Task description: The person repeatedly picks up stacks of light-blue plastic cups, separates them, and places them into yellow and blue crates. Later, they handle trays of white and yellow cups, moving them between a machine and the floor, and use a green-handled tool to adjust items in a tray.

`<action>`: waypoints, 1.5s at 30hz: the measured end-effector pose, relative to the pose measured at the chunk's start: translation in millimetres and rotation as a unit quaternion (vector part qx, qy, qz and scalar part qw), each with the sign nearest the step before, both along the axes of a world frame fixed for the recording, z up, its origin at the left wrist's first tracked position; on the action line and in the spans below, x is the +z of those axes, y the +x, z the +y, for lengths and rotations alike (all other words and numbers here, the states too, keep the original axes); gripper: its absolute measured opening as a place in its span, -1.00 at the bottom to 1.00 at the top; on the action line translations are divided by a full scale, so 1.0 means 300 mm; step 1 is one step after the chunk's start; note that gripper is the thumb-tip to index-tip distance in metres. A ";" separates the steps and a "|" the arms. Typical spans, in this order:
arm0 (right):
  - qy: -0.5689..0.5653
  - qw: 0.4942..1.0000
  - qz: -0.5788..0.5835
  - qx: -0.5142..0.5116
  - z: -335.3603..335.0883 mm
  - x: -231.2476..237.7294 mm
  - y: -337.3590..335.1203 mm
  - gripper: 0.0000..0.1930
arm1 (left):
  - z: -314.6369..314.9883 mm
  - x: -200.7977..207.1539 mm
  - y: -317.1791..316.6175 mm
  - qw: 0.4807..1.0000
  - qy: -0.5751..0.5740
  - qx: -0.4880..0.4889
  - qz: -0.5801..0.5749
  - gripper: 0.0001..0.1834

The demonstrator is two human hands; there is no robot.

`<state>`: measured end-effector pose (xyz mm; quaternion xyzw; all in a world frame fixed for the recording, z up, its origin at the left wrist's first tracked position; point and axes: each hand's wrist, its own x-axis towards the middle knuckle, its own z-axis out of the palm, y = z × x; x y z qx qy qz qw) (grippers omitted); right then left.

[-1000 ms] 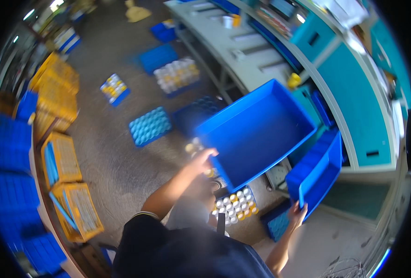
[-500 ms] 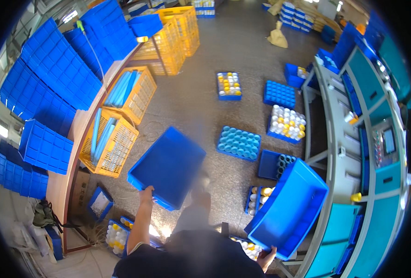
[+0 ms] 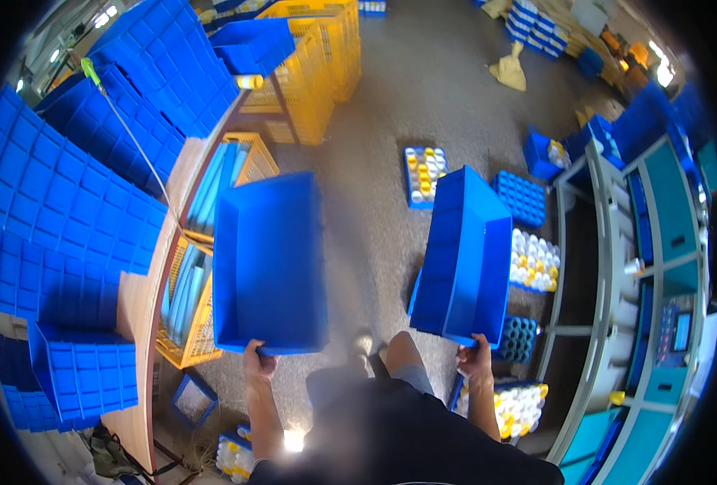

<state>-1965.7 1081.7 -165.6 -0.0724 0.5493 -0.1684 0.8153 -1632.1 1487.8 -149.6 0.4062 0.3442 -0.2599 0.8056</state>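
Note:
My left hand (image 3: 260, 361) grips the near edge of a blue plastic crate (image 3: 269, 263), which is held up with its hollow inside showing. Its fingers are closed round the rim. In my right hand (image 3: 475, 357) is a second blue plastic bin (image 3: 463, 259), tilted on its side and pinched at its near end. Both crates hang in the air ahead of me, apart from each other, and nothing lies inside them. Beyond the right-hand bin, a blue crate of white and yellow cylinders (image 3: 425, 176) stands on the floor.
Left, a wooden bench (image 3: 136, 303) carries stacked blue crates (image 3: 59, 202). Yellow baskets (image 3: 192, 356) holding light-blue tubes stand beside it. At right are a crate of dark cups (image 3: 518, 339), white and yellow cylinders (image 3: 534, 260) and a teal machine (image 3: 672, 210). A tan sack (image 3: 510, 69) lies far off.
The left crate has turned from its flat underside to its hollow side. The right bin has swung forward and toward the middle, with my right hand still on it. My view has shifted.

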 end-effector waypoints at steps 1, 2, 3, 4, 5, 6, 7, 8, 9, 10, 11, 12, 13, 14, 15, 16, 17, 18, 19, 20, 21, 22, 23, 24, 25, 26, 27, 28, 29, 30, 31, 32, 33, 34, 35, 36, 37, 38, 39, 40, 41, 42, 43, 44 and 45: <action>-0.011 1.000 0.001 0.017 -0.037 -0.004 0.081 -0.75 | -0.087 0.031 0.107 1.000 -0.011 -0.006 -0.027 -0.49; -0.019 1.000 0.018 0.006 -0.077 -0.018 0.161 -0.77 | -0.180 0.061 0.213 0.998 -0.030 -0.017 -0.058 -0.50; -0.012 1.000 -0.006 0.021 -0.132 -0.025 0.221 -0.76 | -0.279 0.088 0.320 0.993 -0.017 -0.008 -0.116 -0.50; -0.016 1.000 0.002 0.026 -0.196 -0.041 0.292 -0.77 | -0.381 0.119 0.440 0.994 -0.038 0.007 -0.106 -0.50; -0.021 0.999 0.017 0.028 -0.267 -0.064 0.366 -0.79 | -0.496 0.146 0.549 0.985 -0.008 0.024 -0.168 -0.52; -0.036 0.999 0.026 0.030 -0.342 -0.088 0.446 -0.80 | -0.601 0.180 0.662 0.981 -0.059 -0.007 -0.183 -0.55; -0.051 0.998 0.036 0.030 -0.415 -0.110 0.520 -0.81 | -0.711 0.213 0.772 0.977 -0.067 -0.017 -0.199 -0.58; -0.067 0.997 0.022 0.038 -0.500 -0.132 0.611 -0.82 | -0.819 0.253 0.891 0.980 -0.074 -0.025 -0.183 -0.58; -0.089 0.992 0.059 0.074 -0.584 -0.141 0.703 -0.82 | -0.930 0.294 0.996 0.979 -0.081 -0.034 -0.184 -0.59; -0.133 0.989 0.037 0.058 -0.673 -0.146 0.807 -0.81 | -1.039 0.336 1.105 0.971 -0.132 -0.039 -0.194 -0.58; -0.167 0.985 0.037 0.035 -0.734 -0.148 0.917 -0.80 | -1.145 0.378 1.213 0.975 -0.122 -0.025 -0.186 -0.56; -0.139 0.987 0.040 0.074 -0.823 -0.130 1.014 -0.79 | -1.242 0.421 1.319 0.969 -0.146 -0.020 -0.197 -0.54; -0.126 0.991 0.012 0.042 -0.892 -0.112 1.121 -0.80 | -1.332 0.461 1.422 0.964 -0.166 0.002 -0.208 -0.50; -0.121 0.991 0.034 0.051 -0.957 -0.090 1.221 -0.81 | -1.410 0.496 1.523 0.960 -0.172 0.016 -0.219 -0.48; -0.116 0.991 0.034 0.055 -1.035 -0.060 1.316 -0.82 | -1.488 0.526 1.622 0.958 -0.179 0.040 -0.220 -0.49; -0.139 0.987 0.027 0.076 -1.103 -0.032 1.408 -0.83 | -1.557 0.551 1.717 0.957 -0.175 0.067 -0.221 -0.51; -0.160 0.983 0.011 0.094 -1.161 -0.011 1.499 -0.82 | -1.620 0.571 1.813 0.954 -0.173 0.086 -0.228 -0.54; -0.180 0.978 -0.006 0.108 -1.215 0.007 1.587 -0.82 | -1.674 0.590 1.906 0.951 -0.168 0.108 -0.236 -0.58; -0.176 0.977 -0.029 0.119 -1.272 0.021 1.676 -0.83 | -1.728 0.605 2.000 0.949 -0.158 0.124 -0.243 -0.62; -0.172 0.975 -0.051 0.128 -1.329 0.032 1.763 -0.84 | -1.780 0.615 2.090 0.944 -0.141 0.146 -0.262 -0.75; -0.172 0.971 -0.087 0.140 -1.386 0.040 1.849 -0.84 | -1.827 0.625 2.183 0.941 -0.132 0.170 -0.262 -0.92; -0.164 0.974 -0.073 0.137 -1.444 0.044 1.938 -0.84 | -1.875 0.633 2.275 0.938 -0.115 0.216 -0.245 -0.95; -0.159 0.975 -0.073 0.136 -1.499 0.047 2.030 -0.83 | -1.920 0.639 2.364 0.934 -0.095 0.260 -0.225 -0.90; -0.154 0.976 -0.070 0.139 -1.541 0.052 2.108 -0.83 | -1.959 0.639 2.441 0.920 -0.099 0.291 -0.243 -0.83; -0.166 0.971 -0.074 0.155 -1.590 0.063 2.193 -0.82 | -1.995 0.636 2.507 0.913 -0.097 0.316 -0.239 -0.88; -0.180 0.965 -0.078 0.175 -1.638 0.075 2.289 -0.81 | -2.027 0.638 2.574 0.905 -0.094 0.340 -0.237 -0.85; -0.194 0.961 -0.052 0.188 -1.681 0.091 2.369 -0.80 | -2.058 0.638 2.635 0.897 -0.088 0.364 -0.233 -0.77; -0.209 0.957 -0.080 0.187 -1.724 0.104 2.459 -0.76 | -2.086 0.639 2.694 0.887 -0.097 0.383 -0.238 -0.74; -0.215 0.955 -0.061 0.196 -1.784 0.121 2.568 -0.77 | -2.111 0.643 2.750 0.880 -0.099 0.396 -0.245 -0.73; -0.221 0.951 -0.054 0.209 -1.827 0.134 2.668 -0.78 | -2.128 0.640 2.791 0.872 -0.097 0.409 -0.251 -0.71; -0.228 0.947 -0.027 0.223 -1.876 0.153 2.759 -0.79 | -2.144 0.636 2.823 0.864 -0.087 0.424 -0.257 -0.70; -0.242 0.943 -0.036 0.226 -1.921 0.169 2.850 -0.78 | -2.163 0.630 2.845 0.861 -0.057 0.432 -0.263 -0.66; -0.256 0.939 -0.030 0.229 -1.961 0.177 2.961 -0.77 | -2.174 0.625 2.859 0.861 -0.059 0.433 -0.261 -0.65; -0.274 0.931 -0.037 0.237 -2.000 0.180 3.085 -0.76 | -2.177 0.622 2.862 0.858 -0.055 0.434 -0.270 -0.65; -0.280 0.924 -0.025 0.261 -2.040 0.185 3.216 -0.77 | -2.177 0.622 2.864 0.853 -0.050 0.437 -0.281 -0.64; -0.291 0.909 -0.040 0.295 -2.085 0.185 3.342 -0.77 | -2.178 0.621 2.853 0.849 -0.065 0.424 -0.308 -0.62; -0.284 0.909 -0.050 0.302 -2.124 0.174 3.479 -0.80 | -2.176 0.624 2.843 0.851 -0.064 0.418 -0.310 -0.61; -0.288 0.898 -0.069 0.327 -2.165 0.161 3.612 -0.83 | -2.175 0.626 2.825 0.855 -0.064 0.407 -0.316 -0.60; -0.278 0.900 -0.079 0.326 -2.198 0.145 3.750 -0.85 | -2.178 0.630 2.808 0.856 -0.065 0.412 -0.307 -0.60; -0.286 0.887 -0.090 0.351 -2.228 0.122 3.882 -0.83 | -2.180 0.635 2.792 0.867 -0.058 0.400 -0.292 -0.62; -0.273 0.886 -0.088 0.365 -2.255 0.097 3.996 -0.81 | -2.190 0.638 2.770 0.874 -0.048 0.388 -0.290 -0.63; -0.261 0.882 -0.086 0.384 -2.266 0.068 4.114 -0.80 | -2.202 0.636 2.751 0.886 -0.008 0.394 -0.244 -0.68; -0.247 0.870 -0.103 0.414 -2.265 0.036 4.235 -0.79 | -2.222 0.626 2.721 0.887 -0.001 0.394 -0.240 -0.73; -0.356 0.823 -0.154 0.414 -2.241 -0.010 4.311 -0.76 | -2.237 0.610 2.693 0.890 0.002 0.376 -0.258 -0.76; -0.371 0.788 -0.192 0.452 -2.258 -0.029 4.367 -0.71 | -2.261 0.580 2.646 0.879 -0.003 0.372 -0.298 -0.76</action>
